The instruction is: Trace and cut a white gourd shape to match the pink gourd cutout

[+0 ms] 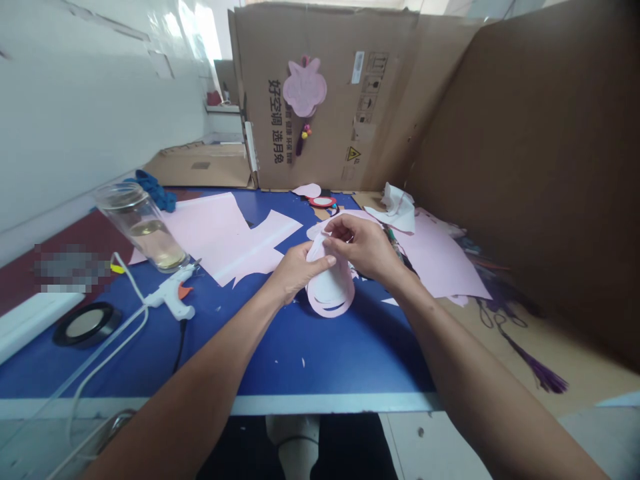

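Held over the blue table is a paper cutout (331, 287) with a white inner face and a pink curved rim at its lower end. My left hand (300, 270) grips its left side, thumb lying across the white face. At its upper end my right hand (361, 245) pinches the edge between thumb and fingers. Part of the cutout is hidden behind both hands. Behind them lie a red-rimmed round object (323, 201) and a pink paper piece (307, 191).
Pink sheets (210, 227) lie left, another pink sheet (440, 260) right. A white glue gun (173, 292), a glass jar (157, 237) and a black tape roll (86, 325) stand left. Cardboard walls (390, 40) enclose the back and right; a purple tassel (545, 375) lies right.
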Available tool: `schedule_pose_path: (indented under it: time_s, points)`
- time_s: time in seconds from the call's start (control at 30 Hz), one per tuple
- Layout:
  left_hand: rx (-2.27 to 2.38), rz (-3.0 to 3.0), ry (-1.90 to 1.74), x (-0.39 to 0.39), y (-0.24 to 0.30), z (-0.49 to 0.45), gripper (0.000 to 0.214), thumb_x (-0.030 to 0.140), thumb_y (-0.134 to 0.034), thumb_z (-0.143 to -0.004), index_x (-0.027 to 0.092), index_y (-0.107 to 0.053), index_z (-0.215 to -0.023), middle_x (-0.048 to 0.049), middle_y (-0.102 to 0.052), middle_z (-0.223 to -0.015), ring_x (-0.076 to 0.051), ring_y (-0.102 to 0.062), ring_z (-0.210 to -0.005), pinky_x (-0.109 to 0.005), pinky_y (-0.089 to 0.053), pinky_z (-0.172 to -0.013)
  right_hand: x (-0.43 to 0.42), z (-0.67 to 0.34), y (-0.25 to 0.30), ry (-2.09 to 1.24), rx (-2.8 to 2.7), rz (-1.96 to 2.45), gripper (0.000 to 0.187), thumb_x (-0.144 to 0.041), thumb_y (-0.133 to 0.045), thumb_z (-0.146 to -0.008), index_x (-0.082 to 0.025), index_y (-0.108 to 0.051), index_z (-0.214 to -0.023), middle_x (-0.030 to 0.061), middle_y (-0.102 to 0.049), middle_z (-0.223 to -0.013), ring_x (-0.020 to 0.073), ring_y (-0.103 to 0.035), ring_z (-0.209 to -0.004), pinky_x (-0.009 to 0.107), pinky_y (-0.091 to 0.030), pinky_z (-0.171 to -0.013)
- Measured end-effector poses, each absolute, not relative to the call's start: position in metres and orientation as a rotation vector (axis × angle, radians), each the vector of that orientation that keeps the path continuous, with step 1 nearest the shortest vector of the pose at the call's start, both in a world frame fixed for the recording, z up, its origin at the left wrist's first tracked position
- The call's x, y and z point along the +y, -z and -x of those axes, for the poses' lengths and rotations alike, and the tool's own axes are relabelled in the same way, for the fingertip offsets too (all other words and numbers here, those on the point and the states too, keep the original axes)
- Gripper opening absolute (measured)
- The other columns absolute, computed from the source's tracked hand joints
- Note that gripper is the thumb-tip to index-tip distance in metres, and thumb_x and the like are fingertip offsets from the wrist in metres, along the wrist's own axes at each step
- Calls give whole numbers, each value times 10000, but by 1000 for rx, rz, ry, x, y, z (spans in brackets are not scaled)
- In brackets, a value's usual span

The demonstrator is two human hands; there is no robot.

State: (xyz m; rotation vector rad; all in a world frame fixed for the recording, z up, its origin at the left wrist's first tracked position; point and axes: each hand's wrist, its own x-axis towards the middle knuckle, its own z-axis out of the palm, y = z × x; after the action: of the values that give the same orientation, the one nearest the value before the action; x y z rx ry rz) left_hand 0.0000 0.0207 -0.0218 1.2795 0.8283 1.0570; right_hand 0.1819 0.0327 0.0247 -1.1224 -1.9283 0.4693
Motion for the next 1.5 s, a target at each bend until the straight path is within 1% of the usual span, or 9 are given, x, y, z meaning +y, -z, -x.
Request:
schedule_pose_path:
  time_s: [0.17,0.43,0.6,0.7,0.83,1.0,1.13,1.27,1.5]
  points:
    - [885,-1326,-1076,20,25,-2,262,348,-803,-827,162,-746,-1002,-72,-769,-929,-228,-687,-822,-360,-512,-782,32,-180,-27,-487,-1909,1108,98,-238,-726,-869,-204,-727,-961,28,-741,-881,175,-627,-777,310,-478,-725]
    - [880,-1161,-1098,24,28,-3,302,410,-835,-829,150,-750,-957,-53,-748,-807,-197,-668,-707,-324,-507,-709,35,-180,-24,-541,-1899,1081,140,-276,-770,-857,-200,-737,-970,28,-735,-882,175,-625,-782,306,-481,-730]
    - [855,-949,-1123,24,24,-4,277,328,-842,-849,148,-772,-1047,-101,-806,-902,-220,-728,-756,-353,-568,-760,34,-181,-23,-580,-1909,1108,192,-293,-764,-861,-187,-751,-1021,28,-719,-861,176,-621,-769,304,-477,-711]
    - [827,-854,-1113,24,22,-4,271,377,-821,-888,142,-778,-1016,-139,-815,-928,-240,-747,-778,-374,-592,-769,33,-181,-24,-597,-1915,1121,200,-309,-744,-879,-191,-748,-1042,15,-697,-832,167,-600,-736,297,-453,-670]
    - [818,-794,-1145,27,22,-2,265,392,-801,-909,139,-772,-981,-142,-813,-940,-240,-752,-796,-381,-600,-802,34,-186,-28,-644,-1935,1065,237,-339,-751,-890,-191,-736,-1074,0,-662,-808,150,-566,-693,298,-448,-650]
    - [806,-834,-1223,31,20,3,255,371,-781,-924,121,-778,-975,-133,-815,-904,-231,-755,-793,-359,-588,-843,33,-199,-38,-906,-1920,931,324,-382,-824,-869,-189,-726,-1111,-7,-637,-821,138,-560,-689,284,-456,-619]
    - [809,-838,-1247,29,17,4,269,393,-784,-919,128,-779,-967,-149,-823,-924,-271,-779,-851,-379,-592,-856,27,-209,-47,-1140,-1889,827,379,-390,-897,-834,-195,-745,-1122,-5,-654,-827,130,-578,-673,263,-456,-573]
    - [846,-835,-1249,28,19,2,317,437,-797,-906,123,-782,-941,-156,-826,-936,-264,-769,-815,-365,-581,-814,23,-213,-52,-1288,-1802,735,376,-356,-943,-805,-205,-761,-1098,-3,-668,-824,121,-588,-659,251,-467,-558]
    - [827,-816,-1237,28,25,-2,372,470,-878,-824,128,-790,-939,-118,-810,-853,-210,-726,-694,-313,-553,-689,25,-202,-47,-1290,-1752,730,394,-389,-960,-774,-208,-767,-1066,-10,-659,-798,121,-564,-648,259,-454,-562]
